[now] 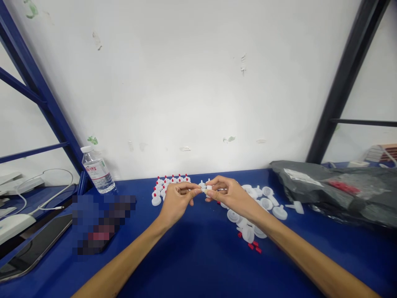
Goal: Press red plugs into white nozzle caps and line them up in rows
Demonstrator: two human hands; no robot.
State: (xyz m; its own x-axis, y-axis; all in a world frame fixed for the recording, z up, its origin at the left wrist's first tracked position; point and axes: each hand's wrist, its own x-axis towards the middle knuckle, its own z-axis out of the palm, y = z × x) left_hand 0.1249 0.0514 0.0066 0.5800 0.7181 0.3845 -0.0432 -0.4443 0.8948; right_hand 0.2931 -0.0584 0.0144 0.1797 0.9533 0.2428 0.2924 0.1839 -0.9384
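Observation:
My left hand (175,201) and my right hand (228,193) meet above the blue table, both closed in a pinch. Between the fingertips is a small white plastic part (209,187), mostly covered by the fingers. A white spout cap (202,183) shows just behind the fingertips. Beyond my left hand, white spout caps with red tips (173,179) stand upright in rows, partly hidden by the hand. Around my right forearm lie several loose white spout caps (279,212) in a scattered pile. Several small red tips (255,243) lie in front of that pile.
A water bottle (98,171) stands at the back left against the wall. A phone (37,246), a blurred-out item (107,225) and white cables (46,203) lie on the left. A dark plastic bag (325,190) lies at the right. Metal posts (338,82) rise on both sides.

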